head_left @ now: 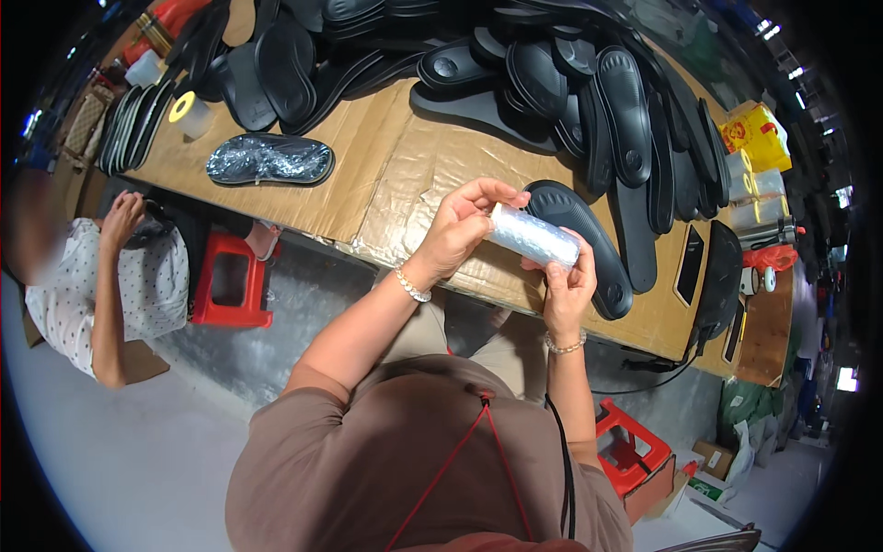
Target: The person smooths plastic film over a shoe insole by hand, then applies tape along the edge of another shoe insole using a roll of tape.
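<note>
A small roll of clear plastic film (532, 236) is held slantwise above the near edge of the cardboard-covered table. My left hand (463, 224) grips its left end, thumb and fingers closed at the core. The other end rests in my right hand (566, 283), with the thumb on the near side and the fingers partly hidden behind the roll. Just beyond the roll lies a single black insole (602, 253), partly covered by my right hand. To the left, a pair of insoles wrapped in shiny clear film (270, 159) lies on the table.
Heaped black insoles (538, 78) cover the far and right table. Another film roll (189, 115) stands at left. A phone (688, 265) and a black bag (719, 281) lie at the right edge. A co-worker (138, 276) sits at left by a red stool (230, 281).
</note>
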Action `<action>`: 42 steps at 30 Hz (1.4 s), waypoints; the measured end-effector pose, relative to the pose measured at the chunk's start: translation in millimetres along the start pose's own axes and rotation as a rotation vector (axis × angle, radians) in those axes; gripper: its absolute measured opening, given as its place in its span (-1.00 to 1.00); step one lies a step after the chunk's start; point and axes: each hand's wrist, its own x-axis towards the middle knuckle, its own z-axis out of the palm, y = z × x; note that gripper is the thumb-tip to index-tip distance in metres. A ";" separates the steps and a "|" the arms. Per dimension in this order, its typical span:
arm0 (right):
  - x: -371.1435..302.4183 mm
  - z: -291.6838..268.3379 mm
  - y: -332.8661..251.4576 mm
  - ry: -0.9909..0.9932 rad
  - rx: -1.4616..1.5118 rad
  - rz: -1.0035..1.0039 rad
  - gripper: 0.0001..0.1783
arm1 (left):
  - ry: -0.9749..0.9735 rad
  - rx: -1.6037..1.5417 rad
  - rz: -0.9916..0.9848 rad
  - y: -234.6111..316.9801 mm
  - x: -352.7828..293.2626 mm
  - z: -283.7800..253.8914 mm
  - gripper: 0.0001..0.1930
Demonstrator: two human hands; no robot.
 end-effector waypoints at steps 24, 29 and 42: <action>-1.4 -3.2 3.2 -0.101 0.017 -0.037 -0.41 | 0.043 0.002 -0.168 10.6 -12.7 -1.3 -0.41; -1.5 -3.0 -0.1 -0.027 -0.012 0.024 -0.40 | 0.032 0.020 -0.210 13.1 -13.4 -1.1 -0.39; -0.9 -1.9 0.1 0.028 -0.001 0.022 -0.43 | -0.068 0.003 -0.136 4.6 -14.7 -5.3 -0.32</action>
